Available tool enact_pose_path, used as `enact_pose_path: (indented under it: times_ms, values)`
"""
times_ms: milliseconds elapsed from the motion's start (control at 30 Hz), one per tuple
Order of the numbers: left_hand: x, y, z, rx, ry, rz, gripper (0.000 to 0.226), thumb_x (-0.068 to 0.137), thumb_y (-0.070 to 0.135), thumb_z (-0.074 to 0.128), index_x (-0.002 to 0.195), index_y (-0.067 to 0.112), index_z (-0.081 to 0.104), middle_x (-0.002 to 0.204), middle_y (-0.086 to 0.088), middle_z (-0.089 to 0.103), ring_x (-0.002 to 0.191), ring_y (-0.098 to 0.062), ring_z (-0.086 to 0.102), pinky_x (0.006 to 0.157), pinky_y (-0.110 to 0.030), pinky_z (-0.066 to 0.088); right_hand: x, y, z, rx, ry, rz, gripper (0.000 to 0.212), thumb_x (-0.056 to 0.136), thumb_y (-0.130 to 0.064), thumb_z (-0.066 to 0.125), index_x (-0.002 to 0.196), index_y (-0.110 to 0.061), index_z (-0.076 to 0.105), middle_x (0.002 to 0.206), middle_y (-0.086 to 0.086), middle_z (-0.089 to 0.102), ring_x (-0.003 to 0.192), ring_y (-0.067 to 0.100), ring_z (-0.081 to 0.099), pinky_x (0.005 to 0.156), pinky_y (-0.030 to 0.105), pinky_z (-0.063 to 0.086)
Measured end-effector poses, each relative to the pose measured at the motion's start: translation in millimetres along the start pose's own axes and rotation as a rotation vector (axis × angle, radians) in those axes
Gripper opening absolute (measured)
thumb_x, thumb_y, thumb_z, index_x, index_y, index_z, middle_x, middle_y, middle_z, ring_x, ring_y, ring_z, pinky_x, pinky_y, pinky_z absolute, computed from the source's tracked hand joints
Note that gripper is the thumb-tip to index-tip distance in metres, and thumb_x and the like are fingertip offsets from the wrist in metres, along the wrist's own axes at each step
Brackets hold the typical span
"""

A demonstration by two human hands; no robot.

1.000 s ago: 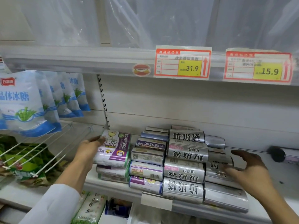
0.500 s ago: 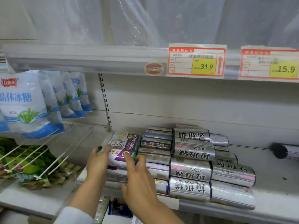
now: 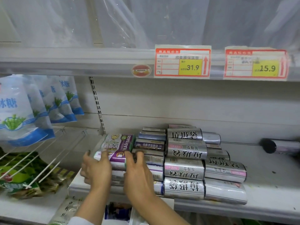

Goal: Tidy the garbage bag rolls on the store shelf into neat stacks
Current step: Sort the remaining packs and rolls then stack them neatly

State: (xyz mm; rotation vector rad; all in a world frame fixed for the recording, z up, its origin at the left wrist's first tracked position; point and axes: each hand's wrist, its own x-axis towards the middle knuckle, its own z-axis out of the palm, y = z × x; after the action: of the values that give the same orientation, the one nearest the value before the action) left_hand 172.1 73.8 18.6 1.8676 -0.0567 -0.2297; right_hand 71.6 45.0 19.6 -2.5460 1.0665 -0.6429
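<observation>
Garbage bag rolls [image 3: 185,169] are stacked on the shelf [image 3: 267,198]; the purple-labelled pack [image 3: 116,146] is gripped between left hand [image 3: 95,169] and right hand [image 3: 138,174].

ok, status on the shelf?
Both hands, left hand and right hand, on the purple-and-white pack atop the left stack. Silver rolls stacked alongside. Nothing in the way.

Lighting: even, soft, dim. Glare: plastic sheeting [image 3: 123,21]. Focus: slightly soft overall. Distortion: wide-angle bowing at edges.
</observation>
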Motion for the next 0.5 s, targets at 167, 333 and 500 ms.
enact_pose_path:
  times_ms: [167, 333, 500]
  values:
    - [-62, 15, 14, 0.242, -0.079, 0.568, 0.034, 0.090, 0.021, 0.055, 0.119, 0.005, 0.051, 0.124, -0.014, 0.053, 0.124, -0.034, 0.043, 0.105, -0.052, 0.031, -19, 27, -24, -0.046, 0.166, 0.059, 0.072, 0.040, -0.019, 0.086, 0.107, -0.018, 0.061, 0.099, 0.005, 0.060, 0.087, 0.022, 0.060, 0.064, 0.029, 0.055]
    - [-110, 25, 47, 0.395, -0.235, 0.835, 0.034, 0.081, 0.023, 0.055, 0.111, 0.006, 0.058, 0.097, -0.010, 0.060, 0.100, -0.032, 0.050, 0.091, -0.048, 0.044, -32, 74, -69, -0.115, 0.302, 0.154, 0.052, 0.057, -0.020, 0.077, 0.105, -0.015, 0.060, 0.105, 0.010, 0.059, 0.092, 0.027, 0.055, 0.071, 0.036, 0.054]
    - [-170, 37, 87, 0.438, -0.336, 0.996, 0.039, 0.075, 0.021, 0.065, 0.112, 0.011, 0.062, 0.089, -0.009, 0.064, 0.089, -0.035, 0.056, 0.085, -0.048, 0.049, -50, 138, -113, -0.184, 0.329, 0.285, 0.056, 0.050, -0.019, 0.082, 0.100, -0.009, 0.060, 0.098, 0.014, 0.059, 0.087, 0.032, 0.058, 0.068, 0.039, 0.055]
